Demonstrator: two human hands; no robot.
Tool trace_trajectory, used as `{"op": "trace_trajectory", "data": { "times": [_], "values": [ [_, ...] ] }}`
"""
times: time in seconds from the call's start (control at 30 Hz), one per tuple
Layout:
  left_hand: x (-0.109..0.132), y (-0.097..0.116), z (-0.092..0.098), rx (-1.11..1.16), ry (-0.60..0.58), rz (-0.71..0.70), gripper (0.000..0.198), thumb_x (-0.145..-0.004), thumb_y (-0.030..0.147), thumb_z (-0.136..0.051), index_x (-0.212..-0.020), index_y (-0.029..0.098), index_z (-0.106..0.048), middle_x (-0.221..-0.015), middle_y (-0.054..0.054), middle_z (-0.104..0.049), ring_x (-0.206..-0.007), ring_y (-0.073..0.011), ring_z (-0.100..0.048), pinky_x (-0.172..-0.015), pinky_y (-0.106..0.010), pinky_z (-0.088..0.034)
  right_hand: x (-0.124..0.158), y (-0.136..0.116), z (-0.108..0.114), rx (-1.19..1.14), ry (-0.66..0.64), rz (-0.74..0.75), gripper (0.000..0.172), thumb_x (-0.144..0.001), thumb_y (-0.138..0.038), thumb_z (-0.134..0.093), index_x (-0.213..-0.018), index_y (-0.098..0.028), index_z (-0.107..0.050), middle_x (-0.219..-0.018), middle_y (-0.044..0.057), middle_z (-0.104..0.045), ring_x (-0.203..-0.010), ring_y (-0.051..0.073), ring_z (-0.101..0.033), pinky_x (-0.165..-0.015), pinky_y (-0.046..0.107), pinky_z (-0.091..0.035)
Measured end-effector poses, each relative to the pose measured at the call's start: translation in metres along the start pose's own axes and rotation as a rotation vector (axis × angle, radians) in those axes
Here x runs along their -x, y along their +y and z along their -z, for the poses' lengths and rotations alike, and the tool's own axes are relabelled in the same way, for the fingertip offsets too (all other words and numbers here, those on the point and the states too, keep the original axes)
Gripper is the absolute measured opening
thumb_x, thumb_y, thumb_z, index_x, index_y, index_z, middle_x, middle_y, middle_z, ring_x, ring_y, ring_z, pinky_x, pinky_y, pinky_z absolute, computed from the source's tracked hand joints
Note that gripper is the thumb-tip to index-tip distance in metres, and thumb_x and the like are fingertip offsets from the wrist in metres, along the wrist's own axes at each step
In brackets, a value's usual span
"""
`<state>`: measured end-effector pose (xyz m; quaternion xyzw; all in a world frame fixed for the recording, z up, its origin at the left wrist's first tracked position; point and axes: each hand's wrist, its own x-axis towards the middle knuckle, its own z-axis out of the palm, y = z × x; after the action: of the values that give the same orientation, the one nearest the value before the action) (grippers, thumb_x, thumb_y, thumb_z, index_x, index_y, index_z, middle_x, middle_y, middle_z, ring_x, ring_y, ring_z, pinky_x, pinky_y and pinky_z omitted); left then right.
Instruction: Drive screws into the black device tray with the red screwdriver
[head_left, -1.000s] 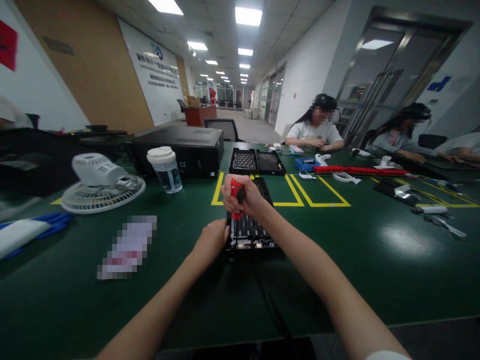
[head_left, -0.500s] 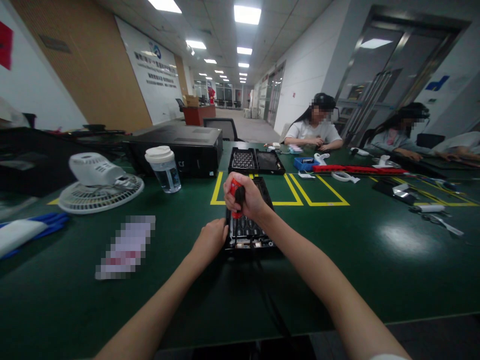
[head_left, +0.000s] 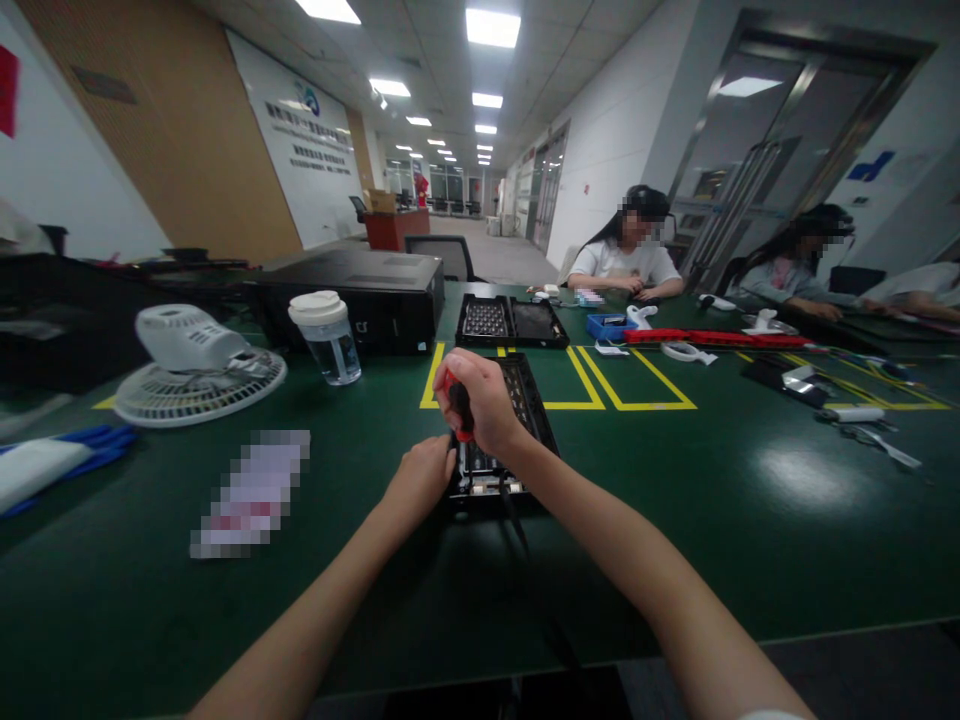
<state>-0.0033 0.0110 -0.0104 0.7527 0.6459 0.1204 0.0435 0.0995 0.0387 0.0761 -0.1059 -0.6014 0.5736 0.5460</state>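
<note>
A black open case (head_left: 537, 402) lies on the green table in front of me, with rows of round sockets inside and metal pieces along its near end. Gripped in my right hand (head_left: 487, 405) is a screwdriver (head_left: 460, 408) with a red and black handle. Its shaft points down into the left part of the case, and I cannot make out what the tip touches. My left hand (head_left: 424, 480) is closed on the case's left wall near its front corner, its fingers partly hidden. A black strap or cable (head_left: 516, 520) hangs over the near edge.
Further back sits a second open black case (head_left: 487, 320). On the left are a white fan (head_left: 199, 375), a lidded cup (head_left: 328, 340), a black computer case (head_left: 360, 290) and blue gloves (head_left: 90, 445). A blue box (head_left: 606, 327) and red strip (head_left: 705, 338) lie right, near seated people.
My right hand and the screwdriver have shifted a little left over the case, uncovering more of its right side. My left hand stays at the case's left wall.
</note>
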Motion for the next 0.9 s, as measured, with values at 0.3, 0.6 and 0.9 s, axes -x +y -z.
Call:
{"op": "trace_trajectory", "data": {
  "times": [0.3, 0.6, 0.9],
  "values": [
    [-0.001, -0.002, -0.001, 0.03, 0.011, -0.005, 0.023, -0.089, 0.024, -0.035, -0.09, 0.015, -0.056, -0.094, -0.01, -0.066, -0.087, -0.0203, -0.063, -0.074, -0.028, -0.044, 0.001, -0.002, -0.01, 0.109, 0.16, 0.024, 0.027, -0.086, -0.029, -0.044, -0.062, -0.017, -0.048, -0.042, -0.009, -0.043, -0.028, 0.002, -0.034, -0.029, 0.014, -0.023],
    [-0.001, 0.0, 0.002, 0.049, -0.024, 0.005, 0.027, -0.089, 0.024, -0.034, -0.089, 0.015, -0.059, -0.097, -0.011, -0.067, -0.088, -0.0199, -0.063, -0.076, -0.028, -0.045, 0.003, 0.003, -0.015, 0.248, 0.325, 0.048, 0.03, -0.087, -0.037, -0.045, -0.064, -0.018, -0.047, -0.048, -0.007, -0.042, -0.036, 0.003, -0.035, -0.036, 0.016, -0.027],
    [0.0, 0.002, 0.005, 0.051, -0.032, 0.005, 0.029, -0.089, 0.021, -0.033, -0.09, 0.013, -0.061, -0.097, -0.012, -0.067, -0.089, -0.0203, -0.063, -0.077, -0.028, -0.045, 0.005, 0.0, -0.02, 0.286, 0.435, -0.008, 0.032, -0.086, -0.044, -0.045, -0.064, -0.02, -0.045, -0.053, -0.005, -0.042, -0.044, 0.006, -0.037, -0.043, 0.019, -0.028]
  ]
}}
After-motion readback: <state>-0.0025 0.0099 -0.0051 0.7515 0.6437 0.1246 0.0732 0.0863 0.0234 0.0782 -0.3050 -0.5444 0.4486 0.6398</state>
